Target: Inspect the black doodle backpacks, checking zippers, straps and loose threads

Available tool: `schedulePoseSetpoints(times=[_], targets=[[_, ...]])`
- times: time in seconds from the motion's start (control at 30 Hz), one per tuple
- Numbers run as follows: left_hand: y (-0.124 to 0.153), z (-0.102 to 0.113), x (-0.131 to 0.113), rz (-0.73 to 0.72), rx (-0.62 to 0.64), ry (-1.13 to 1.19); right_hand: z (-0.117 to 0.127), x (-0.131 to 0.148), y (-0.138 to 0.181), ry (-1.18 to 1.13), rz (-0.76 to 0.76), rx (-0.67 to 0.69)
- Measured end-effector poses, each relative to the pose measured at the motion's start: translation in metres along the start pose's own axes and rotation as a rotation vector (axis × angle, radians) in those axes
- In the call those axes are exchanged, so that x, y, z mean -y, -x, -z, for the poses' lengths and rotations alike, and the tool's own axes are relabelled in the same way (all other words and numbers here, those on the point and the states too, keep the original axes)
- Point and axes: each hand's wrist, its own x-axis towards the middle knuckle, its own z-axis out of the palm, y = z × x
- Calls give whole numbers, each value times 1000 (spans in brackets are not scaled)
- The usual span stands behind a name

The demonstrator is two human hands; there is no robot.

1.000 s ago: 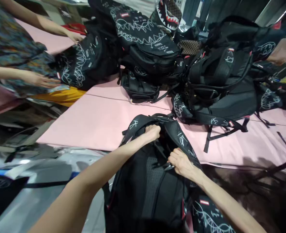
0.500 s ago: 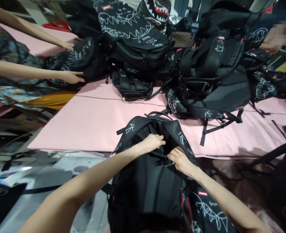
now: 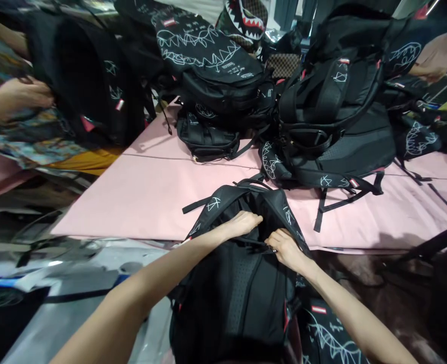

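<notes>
A black backpack (image 3: 223, 293) with white scribble marks on its straps stands against the front of the pink table, its back panel towards me. Its upper pocket gapes between the shoulder straps. My left hand (image 3: 245, 223) is closed at this opening, fingers curled inward; whatever it pinches is hidden. On the right side of the opening, my right hand (image 3: 285, 245) grips the backpack's zipped edge. A small shiny piece, perhaps a zip pull, shows by its fingers.
The pink table (image 3: 105, 202) carries piled black backpacks (image 3: 223, 76), another stack (image 3: 333, 101) and a small black bag (image 3: 208, 136). At left a co-worker's hand (image 3: 32, 93) holds a black backpack (image 3: 94, 86). Another scribbled bag (image 3: 329, 328) lies below right.
The co-worker at left has lifted and turned a backpack upright from the table. My left hand has shifted slightly right with its fingers more curled; my right hand keeps its grip.
</notes>
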Motion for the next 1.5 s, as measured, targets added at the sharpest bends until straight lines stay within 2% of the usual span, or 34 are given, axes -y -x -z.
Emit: schedulePoseSetpoints(times=[0.13, 0.27, 0.4, 0.5, 0.6, 0.73, 0.97, 1.1, 1.23, 1.33, 1.43, 1.5], targets=[[7, -2, 6, 114, -26, -9, -3, 0, 2, -56, -9, -51], [6, -3, 3, -45, 15, 26, -5, 0, 2, -51, -1, -55], [-12, -4, -1, -222, 99, 45, -4, -2, 2, -30, 16, -40], [-24, -6, -1, -282, 150, 66, -3, -3, 1, -15, 13, -24], [-24, -5, -1, -273, 144, 100, -1, -5, 1, -20, 3, -24], [-15, 0, 0, -146, 95, 172, -2, -7, 0, -57, -15, -64], [-3, 5, 4, 297, -2, 311, 0, -7, 4, -136, -28, -102], [6, 7, -5, 483, -15, 400, 8, -16, 1, -198, -15, -142], [14, 6, -17, 608, -56, 439, 19, -31, -13, -105, -174, -211], [18, 3, -20, 660, -74, 451, 28, -30, -30, 74, -293, -150], [20, 0, -20, 680, -91, 464, 34, -23, -44, 220, -304, -133], [21, -3, -20, 684, -99, 480, 34, -21, -48, 241, -276, -127]])
